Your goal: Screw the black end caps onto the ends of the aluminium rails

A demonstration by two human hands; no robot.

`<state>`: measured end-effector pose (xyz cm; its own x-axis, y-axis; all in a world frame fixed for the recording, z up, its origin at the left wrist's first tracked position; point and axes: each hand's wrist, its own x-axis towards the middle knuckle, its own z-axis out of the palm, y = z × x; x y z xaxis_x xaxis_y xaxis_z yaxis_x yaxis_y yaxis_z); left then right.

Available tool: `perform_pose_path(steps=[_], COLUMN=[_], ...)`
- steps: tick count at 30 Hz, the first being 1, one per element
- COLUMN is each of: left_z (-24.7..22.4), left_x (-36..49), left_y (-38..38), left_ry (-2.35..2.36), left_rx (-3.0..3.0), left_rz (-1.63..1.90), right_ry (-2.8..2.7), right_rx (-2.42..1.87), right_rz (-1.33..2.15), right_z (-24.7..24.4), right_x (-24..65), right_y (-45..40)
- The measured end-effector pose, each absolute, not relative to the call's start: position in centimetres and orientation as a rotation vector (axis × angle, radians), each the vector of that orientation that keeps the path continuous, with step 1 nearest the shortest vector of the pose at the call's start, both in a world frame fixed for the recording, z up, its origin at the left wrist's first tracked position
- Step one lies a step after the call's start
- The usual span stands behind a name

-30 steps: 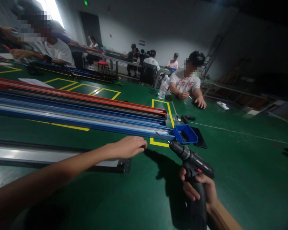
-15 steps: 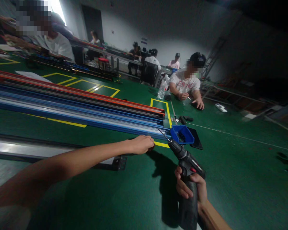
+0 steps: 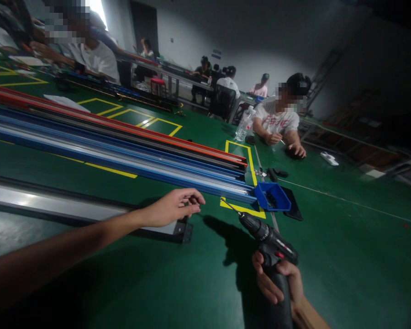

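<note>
My right hand (image 3: 277,281) is wrapped around the grip of a black cordless drill (image 3: 269,237). A long thin bit sticks out of its chuck, pointing up and left. My left hand (image 3: 173,208) hovers left of the bit tip, with fingers loosely bent and the thumb apart; I see nothing between them. Below that hand lies a long silver panel with a dark frame (image 3: 99,208), with a black bracket (image 3: 187,232) at its right end. A blue plastic bin (image 3: 282,198) with small dark parts inside stands beyond the drill.
Long blue rails (image 3: 130,155) and an orange rail (image 3: 157,136) lie across the green table (image 3: 332,260). A dark flat object (image 3: 292,205) sits beside the bin. A co-worker (image 3: 277,121) sits across, near a water bottle (image 3: 245,124). Another person (image 3: 99,59) leans in at the far left.
My left hand has drawn back to the left and its closed fingers have loosened. The drill stays in my right hand, slightly lower. The whole view has shifted, moving the scene right.
</note>
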<state>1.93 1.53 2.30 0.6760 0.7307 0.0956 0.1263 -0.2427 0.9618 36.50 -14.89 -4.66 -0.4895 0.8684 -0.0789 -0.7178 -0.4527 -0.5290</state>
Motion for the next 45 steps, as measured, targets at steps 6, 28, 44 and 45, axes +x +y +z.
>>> perform_pose_path(steps=[6, 28, 44, 45], left_z=[0.7, -1.0, -1.0, -1.0], left_x=[0.2, 0.1, 0.0, 0.0], left_y=[0.0, -0.3, -0.5, -0.5], left_ry=[0.755, 0.859, 0.922, 0.92], left_rx=[1.454, 1.379, 1.451, 1.451], left_rz=[0.817, 0.913, 0.888, 0.887], right_ry=[-0.567, -0.533, -0.522, -0.523], right_rx=[-0.448, -0.548, -0.584, -0.583], right_rz=[2.072, 2.212, 2.239, 2.236], right_z=[-4.4, -5.1, -4.8, -4.8], right_x=[35.4, 34.6, 34.4, 34.4], right_y=[-14.0, -12.3, -12.2, -12.2])
